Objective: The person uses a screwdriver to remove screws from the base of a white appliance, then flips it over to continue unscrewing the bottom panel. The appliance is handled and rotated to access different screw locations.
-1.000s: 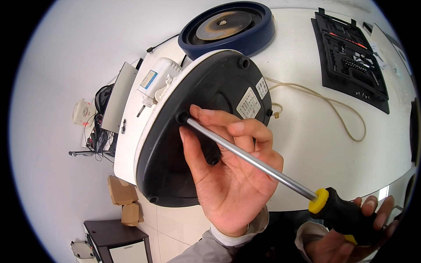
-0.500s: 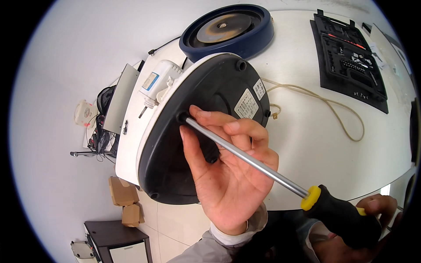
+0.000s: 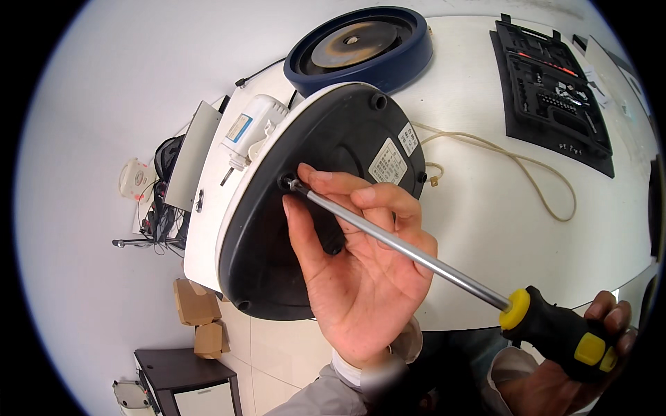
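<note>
A white appliance lies tipped with its black oval base (image 3: 347,149) facing me; two printed labels are on it. My right hand (image 3: 590,347) is closed on the black-and-yellow handle of a long screwdriver (image 3: 409,251). The shaft runs up across my left palm to a round hole in the base. At its tip sits a small metal piece (image 3: 295,185), perhaps a screw, just outside the hole. My left hand (image 3: 368,277) is palm toward me, with thumb and forefinger apart on either side of the tip, close to the base. The hole's inside is hidden.
Behind the base stands a round blue part (image 3: 409,62) with a metal disc. A tool case (image 3: 555,97) lies open at the far right of the white table (image 3: 492,256). A beige cord (image 3: 527,166) loops nearby. Cardboard boxes (image 3: 196,305) and a dark cabinet (image 3: 182,369) are at lower left.
The screwdriver has drawn back from the hole, toward the lower right, so its tip and the metal piece now show. My right hand has moved with the handle; my left hand has barely shifted.
</note>
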A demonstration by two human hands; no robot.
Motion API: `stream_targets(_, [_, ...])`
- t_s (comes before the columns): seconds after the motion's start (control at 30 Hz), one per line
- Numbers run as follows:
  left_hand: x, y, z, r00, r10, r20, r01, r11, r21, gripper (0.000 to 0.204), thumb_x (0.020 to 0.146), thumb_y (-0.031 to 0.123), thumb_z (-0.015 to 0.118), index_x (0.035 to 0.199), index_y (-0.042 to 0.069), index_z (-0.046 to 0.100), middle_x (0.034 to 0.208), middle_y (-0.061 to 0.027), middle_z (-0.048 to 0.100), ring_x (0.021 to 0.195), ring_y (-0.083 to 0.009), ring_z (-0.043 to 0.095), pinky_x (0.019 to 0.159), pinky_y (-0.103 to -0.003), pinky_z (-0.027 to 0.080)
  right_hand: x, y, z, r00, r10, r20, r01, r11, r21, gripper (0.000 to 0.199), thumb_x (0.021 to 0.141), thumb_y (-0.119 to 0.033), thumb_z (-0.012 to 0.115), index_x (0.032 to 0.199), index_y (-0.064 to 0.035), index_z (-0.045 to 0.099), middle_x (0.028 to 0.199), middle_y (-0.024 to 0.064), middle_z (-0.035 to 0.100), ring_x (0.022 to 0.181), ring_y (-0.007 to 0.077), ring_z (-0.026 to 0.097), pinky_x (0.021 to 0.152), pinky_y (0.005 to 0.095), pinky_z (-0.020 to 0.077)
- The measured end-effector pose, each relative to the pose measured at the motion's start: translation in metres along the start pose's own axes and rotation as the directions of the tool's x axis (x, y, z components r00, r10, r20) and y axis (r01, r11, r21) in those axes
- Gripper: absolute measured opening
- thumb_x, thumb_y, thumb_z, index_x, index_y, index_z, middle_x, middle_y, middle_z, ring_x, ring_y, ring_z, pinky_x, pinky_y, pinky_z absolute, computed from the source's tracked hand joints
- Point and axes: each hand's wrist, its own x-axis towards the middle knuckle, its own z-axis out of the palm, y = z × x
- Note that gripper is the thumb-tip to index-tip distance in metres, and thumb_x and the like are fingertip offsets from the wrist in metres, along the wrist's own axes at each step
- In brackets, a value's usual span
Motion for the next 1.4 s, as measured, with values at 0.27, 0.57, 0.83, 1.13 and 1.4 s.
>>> stream_targets(0.27, [0.000,0.001,-0.001,1.000,0.007,0.008,-0.007,1.000,0.015,0.013,0.079,0.022,0.060,0.091,0.020,0.065,0.093,0.0158,0.059,0.092,-0.0014,0.046,0.073,-0.022,0.036,-0.004,-0.020,0.016,0.963,0.216,-0.161,-0.198,0.973,0.121,0.040,0.074,-0.007,0.063,0.108,-0.0100,0.042,0.103,0.0124,0.043,0.096,0.0221,0.043,0.083,0.0341,0.0483])
stream_targets(0.57, [-0.001,-0.007,-0.012,1.000,0.006,0.019,-0.008,0.994,0.106,0.011,0.082,0.021,0.058,0.092,0.019,0.062,0.095,0.0133,0.058,0.095,-0.0048,0.045,0.073,-0.025,0.035,-0.009,-0.025,-0.013,0.931,0.297,-0.213,-0.299,0.954,0.024,0.047,0.067,-0.006,0.070,0.104,-0.0133,0.042,0.103,0.0094,0.046,0.094,0.0206,0.046,0.077,0.0308,0.0505])
stream_targets(0.83, [-0.012,-0.039,-0.052,0.993,0.075,-0.094,-0.025,0.895,0.445,0.017,0.091,0.026,0.045,0.101,0.015,0.051,0.098,0.0003,0.051,0.100,-0.0168,0.043,0.074,-0.030,0.039,-0.010,-0.029,-0.045,0.833,0.277,-0.480,-0.240,0.961,0.137,0.050,0.074,-0.015,0.068,0.112,-0.0135,0.035,0.102,0.0111,0.043,0.097,0.0217,0.047,0.079,0.0331,0.0536])
stream_targets(1.13, [-0.018,-0.051,-0.060,0.982,0.179,0.055,-0.114,0.342,0.933,0.013,0.078,0.010,0.063,0.084,0.001,0.057,0.082,-0.0099,0.060,0.073,-0.0130,0.052,0.066,-0.023,0.039,-0.023,-0.024,-0.089,0.817,0.313,-0.485,-0.142,0.924,0.356,0.037,0.089,-0.025,0.048,0.116,-0.0026,0.036,0.108,0.0127,0.041,0.098,0.0217,0.044,0.079,0.0312,0.0524])
stream_targets(1.4, [0.007,-0.047,-0.051,0.909,0.314,0.272,-0.321,0.113,0.940,0.015,0.080,0.013,0.060,0.088,0.000,0.058,0.084,-0.0096,0.061,0.077,-0.0163,0.057,0.066,-0.023,0.042,-0.034,-0.019,-0.131,0.650,0.261,-0.714,-0.077,0.957,0.280,0.038,0.088,-0.024,0.049,0.116,0.0005,0.041,0.109,0.0186,0.047,0.095,0.0262,0.055,0.079,0.0304,0.0541])
